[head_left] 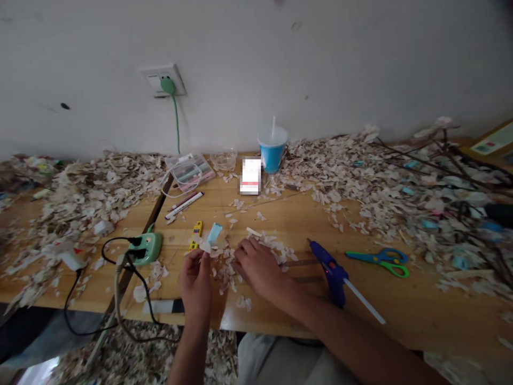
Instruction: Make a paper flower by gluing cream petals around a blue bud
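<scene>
The left hand [195, 278] is raised just over the table [401, 315], its grip pinched together on a pale petal [205, 247]. The right hand [258, 267] rests palm-down on a small pile of petals [228, 270] in front of the person, fingers curled (whether that grip holds anything cannot be told). Just right of it lies a blue glue gun [332, 270], with green-and-blue scissors [380, 261] farther right.

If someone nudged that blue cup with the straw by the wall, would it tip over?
The blue cup stands tall and narrow-based, so a nudge would probably tip it. It looks like thin plastic, likely light. Its fill level cannot be seen.
</scene>
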`<state>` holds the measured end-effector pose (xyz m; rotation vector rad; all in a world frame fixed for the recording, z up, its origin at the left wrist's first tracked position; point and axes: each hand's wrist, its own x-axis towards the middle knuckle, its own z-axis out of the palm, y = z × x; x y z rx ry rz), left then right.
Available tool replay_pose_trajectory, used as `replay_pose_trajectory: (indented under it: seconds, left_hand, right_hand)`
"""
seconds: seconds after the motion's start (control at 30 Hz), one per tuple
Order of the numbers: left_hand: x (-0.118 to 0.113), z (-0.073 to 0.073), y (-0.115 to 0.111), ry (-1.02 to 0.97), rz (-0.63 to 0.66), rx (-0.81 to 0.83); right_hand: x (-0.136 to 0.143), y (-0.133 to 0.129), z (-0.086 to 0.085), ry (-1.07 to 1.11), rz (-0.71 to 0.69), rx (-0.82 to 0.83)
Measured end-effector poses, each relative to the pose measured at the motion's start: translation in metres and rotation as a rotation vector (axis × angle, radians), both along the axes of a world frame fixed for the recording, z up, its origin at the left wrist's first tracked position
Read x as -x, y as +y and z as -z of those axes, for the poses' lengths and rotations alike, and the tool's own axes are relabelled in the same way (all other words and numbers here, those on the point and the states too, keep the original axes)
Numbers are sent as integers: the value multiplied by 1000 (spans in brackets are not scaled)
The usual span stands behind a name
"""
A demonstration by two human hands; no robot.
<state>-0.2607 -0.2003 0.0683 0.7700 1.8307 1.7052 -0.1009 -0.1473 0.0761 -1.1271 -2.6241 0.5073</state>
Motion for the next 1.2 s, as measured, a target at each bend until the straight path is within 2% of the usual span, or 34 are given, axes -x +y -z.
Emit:
replay_pose_trajectory:
  seconds: [0.23,0.5,0.7,0.9,1.2]
  left_hand:
    - [-4,2,1,-18,49,7]
    - [-4,0,6,-15,73,-3]
    - [-3,1,6,5,80,-12]
    - [-3,-1,4,50,72,-2]
    - [-2,-3,-2,59,40,9]
  right_hand:
    - [4,6,-4,16,13,3]
    - [-7,17,-7,26,77,16]
    - [4,13,-9,24,-30,6]
    - [10,17,-3,8,-60,33]
    - [-7,27,-7,73,1,140]
